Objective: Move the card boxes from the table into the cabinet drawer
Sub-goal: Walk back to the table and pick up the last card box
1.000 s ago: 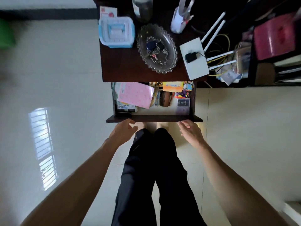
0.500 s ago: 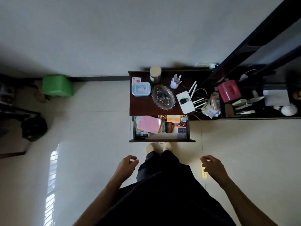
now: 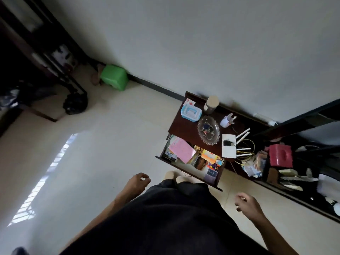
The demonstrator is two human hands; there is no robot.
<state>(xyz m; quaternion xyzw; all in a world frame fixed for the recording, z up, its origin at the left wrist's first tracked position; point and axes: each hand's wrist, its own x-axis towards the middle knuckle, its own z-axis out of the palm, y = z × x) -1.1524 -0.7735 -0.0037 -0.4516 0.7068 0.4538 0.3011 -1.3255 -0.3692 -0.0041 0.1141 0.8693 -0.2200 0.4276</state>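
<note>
Head view, tilted: a person stands w/ both hands hanging free over the pale floor (image 3: 110, 144), nothing held. Left hand (image 3: 137, 183) has fingers loosely curled, apart; right hand (image 3: 247, 203) also half-curled, fingers apart. The cabinet drawer (image 3: 191, 171) is pulled open in front of the feet, full of items: a pink sheet (image 3: 181, 150), a dark card box (image 3: 211, 174) near the front right corner, colourful packs beside it. On the dark table top (image 3: 182, 124) above stand a blue-lid container (image 3: 191, 113), a glass dish (image 3: 208, 130) & a white router (image 3: 228, 146). A green stool (image 3: 114, 76) is well apart, by the wall.
</note>
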